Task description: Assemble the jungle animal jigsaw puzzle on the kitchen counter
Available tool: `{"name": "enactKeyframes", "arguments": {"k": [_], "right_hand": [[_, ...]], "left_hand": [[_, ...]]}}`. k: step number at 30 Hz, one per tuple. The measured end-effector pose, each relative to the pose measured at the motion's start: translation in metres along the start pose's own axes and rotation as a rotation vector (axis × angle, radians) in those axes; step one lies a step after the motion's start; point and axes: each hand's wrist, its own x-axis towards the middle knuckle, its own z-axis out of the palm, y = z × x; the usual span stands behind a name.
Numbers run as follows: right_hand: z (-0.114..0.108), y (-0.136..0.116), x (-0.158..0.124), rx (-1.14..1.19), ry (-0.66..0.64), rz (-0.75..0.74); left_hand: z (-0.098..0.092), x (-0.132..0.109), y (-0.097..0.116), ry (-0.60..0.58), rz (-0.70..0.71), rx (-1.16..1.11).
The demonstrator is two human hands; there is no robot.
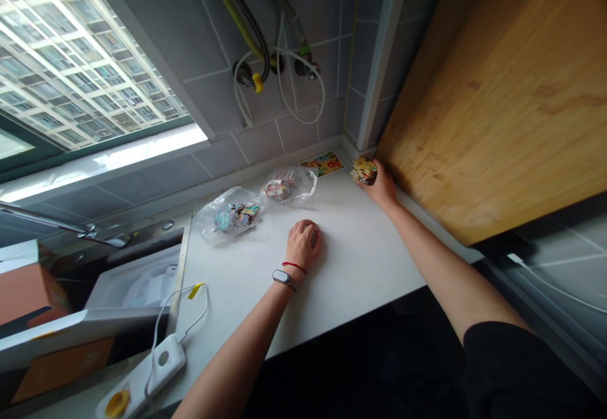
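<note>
My right hand point(379, 182) reaches to the far right corner of the white counter point(360, 255) and is closed on a stack of colourful puzzle pieces point(363, 170), next to a wooden board. My left hand point(303, 242) rests on the counter in a loose fist, and I cannot see anything in it. A red string and a dark band are on that wrist. Two clear plastic bags with colourful pieces lie beyond it, one bag point(230, 215) on the left and the other bag point(287, 186) nearer the wall. A printed picture card point(325, 163) lies against the wall.
A large wooden board point(497, 90) leans along the right. Hoses and valves point(270, 65) hang on the tiled wall. A sink point(137, 280) with a tap point(95, 232) lies to the left. A white power strip point(152, 368) with cable sits at the near left edge.
</note>
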Motion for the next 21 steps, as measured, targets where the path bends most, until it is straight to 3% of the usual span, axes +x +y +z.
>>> {"name": "enactKeyframes", "arguments": {"k": [13, 17, 21], "right_hand": [[-0.005, -0.003, 0.013, 0.145, -0.195, -0.072], [-0.013, -0.011, -0.007, 0.193, -0.271, -0.146], [-0.018, -0.023, -0.047, 0.230, -0.402, -0.218]], "left_hand": [[0.004, 0.000, -0.001, 0.011, -0.012, -0.010], [0.002, 0.001, 0.001, 0.035, -0.013, -0.053], [-0.002, 0.000, 0.002, 0.090, -0.033, -0.120]]}}
